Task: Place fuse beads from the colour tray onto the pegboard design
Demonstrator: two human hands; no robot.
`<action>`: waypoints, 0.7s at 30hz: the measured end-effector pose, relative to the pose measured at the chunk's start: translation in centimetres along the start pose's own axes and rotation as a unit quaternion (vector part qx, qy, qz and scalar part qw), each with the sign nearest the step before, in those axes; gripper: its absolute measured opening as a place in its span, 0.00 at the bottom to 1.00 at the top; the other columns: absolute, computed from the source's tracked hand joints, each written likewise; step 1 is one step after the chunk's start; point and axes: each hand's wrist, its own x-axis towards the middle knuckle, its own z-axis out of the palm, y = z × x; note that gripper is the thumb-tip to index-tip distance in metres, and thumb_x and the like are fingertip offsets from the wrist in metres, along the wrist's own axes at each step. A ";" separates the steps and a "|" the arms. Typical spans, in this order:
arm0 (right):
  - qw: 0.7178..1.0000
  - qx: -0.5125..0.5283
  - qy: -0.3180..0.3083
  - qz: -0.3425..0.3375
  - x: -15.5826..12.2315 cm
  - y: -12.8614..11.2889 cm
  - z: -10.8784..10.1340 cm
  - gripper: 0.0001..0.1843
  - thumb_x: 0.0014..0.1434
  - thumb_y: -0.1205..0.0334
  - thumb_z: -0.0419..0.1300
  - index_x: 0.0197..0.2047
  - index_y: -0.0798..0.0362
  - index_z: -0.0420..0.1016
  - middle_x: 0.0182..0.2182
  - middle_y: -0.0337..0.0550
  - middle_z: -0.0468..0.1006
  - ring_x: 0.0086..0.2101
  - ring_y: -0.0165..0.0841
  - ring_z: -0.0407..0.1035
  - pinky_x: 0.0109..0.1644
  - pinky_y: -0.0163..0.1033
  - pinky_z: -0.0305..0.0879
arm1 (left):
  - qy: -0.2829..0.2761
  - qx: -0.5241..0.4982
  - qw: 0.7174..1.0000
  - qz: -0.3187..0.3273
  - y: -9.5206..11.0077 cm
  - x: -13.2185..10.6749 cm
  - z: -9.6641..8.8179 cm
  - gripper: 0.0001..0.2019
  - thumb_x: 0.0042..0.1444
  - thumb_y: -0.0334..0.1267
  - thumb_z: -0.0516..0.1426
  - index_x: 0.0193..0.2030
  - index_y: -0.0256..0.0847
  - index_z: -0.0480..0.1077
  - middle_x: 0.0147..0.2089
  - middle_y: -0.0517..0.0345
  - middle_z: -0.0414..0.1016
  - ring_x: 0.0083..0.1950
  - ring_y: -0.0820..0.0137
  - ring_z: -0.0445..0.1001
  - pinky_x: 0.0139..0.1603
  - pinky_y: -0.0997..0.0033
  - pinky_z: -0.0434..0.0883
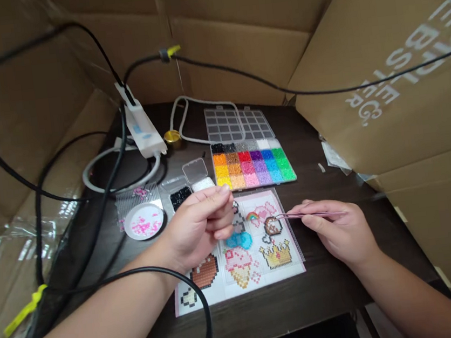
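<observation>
My right hand (336, 229) is closed around a pair of thin pinkish tweezers (320, 214). Their tips reach left over the pattern sheet (296, 269), at the brown round design (273, 226). My left hand (203, 223) hovers over the sheet's upper left part, thumb pressed to curled fingers; whatever it may hold is hidden. Pixel pictures on the sheet include a yellow crown (276, 255), a pink ice cream cone (239, 262) and a blue figure (239, 240). A clear pegboard (294, 237) appears to lie over the sheet, partly hidden by the left hand.
Behind the sheet stands an open bead box (253, 166) with many colours. Small boxes of black beads (180, 197) and white beads (203, 184) sit left of it. A white dish (145, 233) holds pink beads. A power strip (143, 129), black cables (203, 307) and cardboard walls (236, 48) surround the workspace.
</observation>
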 end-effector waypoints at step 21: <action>0.989 0.017 0.146 0.018 11.2 -2.6 10.7 0.07 0.52 0.61 0.65 0.32 0.54 0.83 0.32 0.47 0.85 0.35 0.40 0.80 0.41 0.43 0.76 | -0.041 -0.093 0.994 0.036 1.1 -0.8 -0.8 0.31 0.50 0.40 0.66 0.18 0.40 0.43 0.17 0.70 0.37 0.19 0.80 0.39 0.19 0.77 0.44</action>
